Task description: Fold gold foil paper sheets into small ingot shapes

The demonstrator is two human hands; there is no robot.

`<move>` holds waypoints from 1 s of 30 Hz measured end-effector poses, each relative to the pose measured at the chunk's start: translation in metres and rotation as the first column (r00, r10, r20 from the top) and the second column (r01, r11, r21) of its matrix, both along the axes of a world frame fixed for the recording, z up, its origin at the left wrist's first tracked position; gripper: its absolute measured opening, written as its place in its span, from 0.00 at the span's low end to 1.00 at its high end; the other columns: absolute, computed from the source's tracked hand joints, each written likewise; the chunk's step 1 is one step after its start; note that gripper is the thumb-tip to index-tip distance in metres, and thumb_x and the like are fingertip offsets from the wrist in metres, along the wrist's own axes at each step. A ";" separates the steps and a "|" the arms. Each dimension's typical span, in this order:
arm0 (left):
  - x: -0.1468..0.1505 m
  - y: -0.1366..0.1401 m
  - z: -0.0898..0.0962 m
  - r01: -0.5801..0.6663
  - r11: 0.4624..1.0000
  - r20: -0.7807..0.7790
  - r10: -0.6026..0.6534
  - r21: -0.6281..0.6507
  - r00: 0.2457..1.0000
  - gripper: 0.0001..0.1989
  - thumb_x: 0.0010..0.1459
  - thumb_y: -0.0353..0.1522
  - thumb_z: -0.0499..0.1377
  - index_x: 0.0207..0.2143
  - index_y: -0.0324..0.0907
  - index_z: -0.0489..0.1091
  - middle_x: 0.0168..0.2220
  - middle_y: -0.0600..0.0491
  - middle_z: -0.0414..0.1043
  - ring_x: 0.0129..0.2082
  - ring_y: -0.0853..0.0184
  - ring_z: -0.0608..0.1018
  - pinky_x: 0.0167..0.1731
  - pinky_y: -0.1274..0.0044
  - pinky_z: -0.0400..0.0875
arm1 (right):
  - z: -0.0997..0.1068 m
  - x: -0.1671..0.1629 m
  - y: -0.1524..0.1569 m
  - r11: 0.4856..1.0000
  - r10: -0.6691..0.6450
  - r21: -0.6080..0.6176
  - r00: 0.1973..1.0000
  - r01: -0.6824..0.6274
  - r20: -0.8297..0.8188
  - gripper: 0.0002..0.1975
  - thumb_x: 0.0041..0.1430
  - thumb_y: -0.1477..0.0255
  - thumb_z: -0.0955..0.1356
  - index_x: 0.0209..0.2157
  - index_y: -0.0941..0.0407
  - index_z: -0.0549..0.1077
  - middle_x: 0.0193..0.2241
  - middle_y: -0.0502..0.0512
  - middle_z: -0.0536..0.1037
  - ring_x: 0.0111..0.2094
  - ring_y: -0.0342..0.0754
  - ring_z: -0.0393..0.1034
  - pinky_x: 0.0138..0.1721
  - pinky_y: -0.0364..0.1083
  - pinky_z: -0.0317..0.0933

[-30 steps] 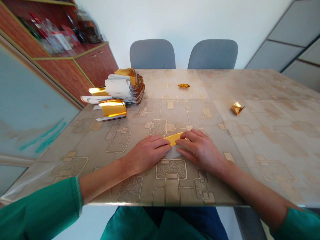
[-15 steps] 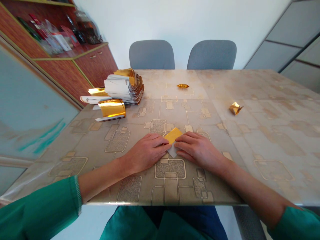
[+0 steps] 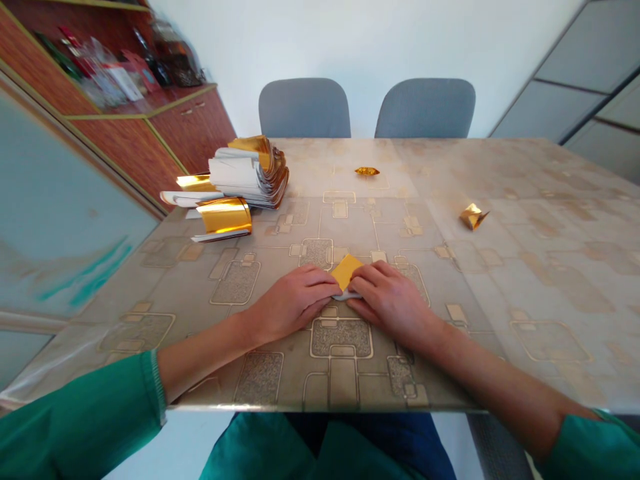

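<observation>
A small sheet of gold paper (image 3: 346,270) lies on the patterned table close to me, its near edge turned up to show a white underside. My left hand (image 3: 300,298) grips the left side of that edge, fingers pressed together. From the other side, my right hand (image 3: 387,293) pinches the same edge with bent fingers. Both hands rest low on the tabletop, their fingertips close together. The corners of the paper are hidden under the fingers.
A thick stack of gold and white paper sheets (image 3: 240,177) sits at the back left, with a curled gold sheet (image 3: 226,217) in front. Two folded gold pieces, one boat-shaped (image 3: 367,171) and one crumpled-looking (image 3: 473,217), lie farther off. Grey chairs (image 3: 305,108) stand behind the table (image 3: 550,280).
The white near corner, which pointed toward me before, is now rolled up and away into a narrow edge. Both hands have stayed at nearly the same spot.
</observation>
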State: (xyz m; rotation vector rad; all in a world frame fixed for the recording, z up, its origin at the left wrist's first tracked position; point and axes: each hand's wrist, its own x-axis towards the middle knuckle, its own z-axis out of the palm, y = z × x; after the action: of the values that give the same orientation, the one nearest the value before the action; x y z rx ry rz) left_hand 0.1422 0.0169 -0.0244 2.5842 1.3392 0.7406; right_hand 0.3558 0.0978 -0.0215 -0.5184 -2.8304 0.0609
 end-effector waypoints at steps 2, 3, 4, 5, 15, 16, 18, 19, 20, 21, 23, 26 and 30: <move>0.000 0.001 -0.001 0.007 1.000 -0.039 -0.006 0.014 0.999 0.12 0.69 0.30 0.52 0.49 0.41 0.72 0.44 0.49 0.75 0.41 0.64 0.74 0.42 0.71 0.72 | 0.000 0.001 0.003 1.000 0.019 0.014 1.000 -0.019 -0.001 0.08 0.67 0.71 0.64 0.37 0.58 0.74 0.37 0.58 0.76 0.39 0.52 0.66 0.42 0.49 0.63; 0.000 0.002 -0.001 -0.004 1.000 -0.048 0.005 0.022 0.999 0.11 0.68 0.31 0.53 0.49 0.41 0.72 0.44 0.49 0.75 0.40 0.64 0.74 0.42 0.71 0.72 | 0.000 0.002 0.005 0.999 0.029 0.020 1.000 -0.029 -0.002 0.08 0.67 0.74 0.63 0.38 0.58 0.74 0.37 0.58 0.76 0.39 0.51 0.66 0.41 0.49 0.63; 0.001 0.002 -0.002 -0.016 1.000 -0.052 0.017 0.027 0.999 0.11 0.68 0.31 0.53 0.48 0.41 0.73 0.43 0.49 0.76 0.40 0.64 0.74 0.42 0.71 0.72 | 0.000 0.003 0.006 0.999 0.038 0.022 0.999 -0.038 -0.002 0.08 0.67 0.75 0.63 0.40 0.58 0.74 0.37 0.58 0.76 0.39 0.51 0.66 0.41 0.49 0.62; 0.001 0.003 -0.002 -0.028 0.999 -0.051 0.030 0.031 0.998 0.11 0.68 0.31 0.54 0.47 0.40 0.73 0.43 0.49 0.76 0.40 0.64 0.74 0.41 0.71 0.72 | 0.001 0.004 0.007 0.999 0.045 0.019 0.999 -0.045 0.002 0.08 0.67 0.76 0.63 0.41 0.58 0.74 0.37 0.58 0.76 0.39 0.51 0.66 0.41 0.48 0.62; 0.007 -0.008 -0.001 0.008 0.997 -0.071 -0.002 0.083 0.997 0.11 0.69 0.31 0.52 0.45 0.41 0.75 0.42 0.49 0.76 0.41 0.65 0.75 0.42 0.72 0.73 | 0.009 0.018 0.013 0.960 0.202 -0.184 0.978 -0.209 -0.059 0.10 0.67 0.69 0.63 0.40 0.56 0.76 0.40 0.58 0.75 0.43 0.50 0.66 0.47 0.51 0.62; 0.008 -0.009 -0.001 0.019 0.995 -0.095 -0.009 0.101 0.995 0.11 0.69 0.30 0.52 0.45 0.41 0.74 0.42 0.50 0.76 0.41 0.65 0.75 0.42 0.72 0.73 | 0.009 0.019 0.014 0.953 0.212 -0.207 0.975 -0.221 -0.064 0.10 0.67 0.69 0.64 0.39 0.55 0.76 0.40 0.57 0.75 0.43 0.50 0.66 0.47 0.51 0.61; 0.009 -0.012 0.001 0.033 0.993 -0.131 -0.018 0.117 0.991 0.11 0.69 0.30 0.51 0.45 0.41 0.74 0.42 0.50 0.76 0.42 0.64 0.75 0.43 0.70 0.73 | 0.010 0.022 0.017 0.942 0.220 -0.240 0.972 -0.233 -0.081 0.10 0.67 0.67 0.64 0.39 0.55 0.77 0.39 0.56 0.75 0.42 0.50 0.66 0.46 0.50 0.60; 0.010 -0.013 0.001 0.036 0.993 -0.139 -0.019 0.114 0.990 0.11 0.69 0.30 0.51 0.46 0.42 0.74 0.42 0.50 0.76 0.42 0.64 0.75 0.44 0.70 0.73 | 0.010 0.023 0.018 0.937 0.220 -0.258 0.971 -0.237 -0.093 0.10 0.67 0.66 0.65 0.39 0.54 0.77 0.38 0.56 0.76 0.41 0.49 0.66 0.45 0.50 0.60; 0.010 -0.014 0.001 0.039 0.993 -0.142 -0.023 0.110 0.990 0.11 0.68 0.30 0.52 0.46 0.42 0.73 0.43 0.50 0.76 0.43 0.64 0.75 0.44 0.70 0.73 | 0.010 0.023 0.019 0.929 0.220 -0.282 0.970 -0.242 -0.107 0.10 0.67 0.66 0.65 0.39 0.53 0.77 0.38 0.55 0.76 0.41 0.49 0.66 0.44 0.50 0.59; 0.011 -0.016 0.001 0.046 0.993 -0.140 -0.031 0.107 0.990 0.11 0.68 0.30 0.52 0.47 0.41 0.73 0.43 0.50 0.75 0.43 0.64 0.75 0.45 0.69 0.73 | 0.010 0.023 0.020 0.917 0.221 -0.311 0.967 -0.250 -0.126 0.09 0.67 0.66 0.65 0.39 0.53 0.77 0.38 0.54 0.76 0.40 0.48 0.66 0.44 0.49 0.59; 0.012 -0.018 0.000 0.064 0.993 -0.135 -0.050 0.104 0.990 0.11 0.68 0.31 0.52 0.48 0.40 0.72 0.43 0.49 0.75 0.44 0.63 0.75 0.45 0.69 0.74 | 0.011 0.023 0.021 0.887 0.214 -0.381 0.964 -0.260 -0.159 0.08 0.67 0.68 0.66 0.39 0.52 0.77 0.38 0.52 0.76 0.40 0.47 0.67 0.45 0.49 0.58; 0.014 -0.022 0.000 0.062 0.994 -0.155 -0.049 0.086 0.987 0.13 0.68 0.34 0.52 0.49 0.39 0.71 0.44 0.48 0.74 0.44 0.62 0.75 0.45 0.69 0.74 | 0.011 0.024 0.021 0.854 0.187 -0.458 0.967 -0.246 -0.172 0.05 0.65 0.69 0.68 0.37 0.52 0.77 0.38 0.51 0.75 0.41 0.46 0.66 0.46 0.48 0.56; 0.015 -0.028 0.000 0.073 0.995 -0.231 -0.055 0.071 0.971 0.19 0.68 0.40 0.51 0.53 0.37 0.69 0.47 0.45 0.73 0.47 0.57 0.74 0.46 0.65 0.73 | 0.010 0.028 0.022 0.830 0.193 -0.508 0.973 -0.231 -0.126 0.01 0.60 0.70 0.72 0.35 0.51 0.77 0.37 0.50 0.74 0.42 0.47 0.64 0.47 0.49 0.52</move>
State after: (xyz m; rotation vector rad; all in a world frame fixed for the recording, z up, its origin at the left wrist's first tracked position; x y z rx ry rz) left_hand 0.1573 -0.0109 -0.0248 2.8335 1.3005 0.5068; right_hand 0.3839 0.1200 -0.0118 -0.2859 -2.7687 0.8934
